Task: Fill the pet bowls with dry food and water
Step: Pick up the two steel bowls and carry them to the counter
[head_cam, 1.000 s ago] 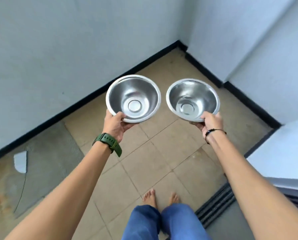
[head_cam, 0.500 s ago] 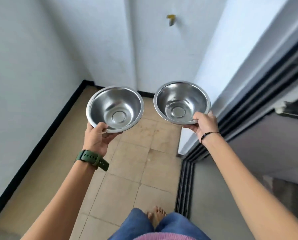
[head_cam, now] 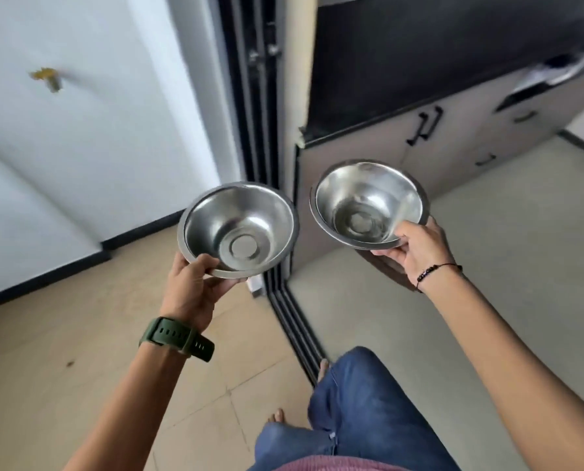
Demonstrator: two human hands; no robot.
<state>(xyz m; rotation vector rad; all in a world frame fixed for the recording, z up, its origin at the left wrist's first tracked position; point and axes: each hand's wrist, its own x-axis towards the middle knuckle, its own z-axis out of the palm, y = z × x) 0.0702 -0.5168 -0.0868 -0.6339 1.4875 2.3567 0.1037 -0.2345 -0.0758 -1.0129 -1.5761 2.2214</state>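
Head view shows two empty steel bowls held out over the floor (head_cam: 80, 351). Fingers of the left hand (head_cam: 190, 294) grip the near rim of the left bowl (head_cam: 238, 229), thumb on top of the rim. Fingers of the right hand (head_cam: 419, 249) pinch the near rim of the right bowl (head_cam: 368, 203), which sits slightly higher, just beside the other without touching. Beyond the right fingers stands a cabinet (head_cam: 470, 137); below, between both hands, runs a sliding-door track (head_cam: 294, 321).

Single head-worn wide-angle view, looking forward and steeply down, close over the hands (head_cam: 416, 253), floor (head_cam: 80, 334) below.
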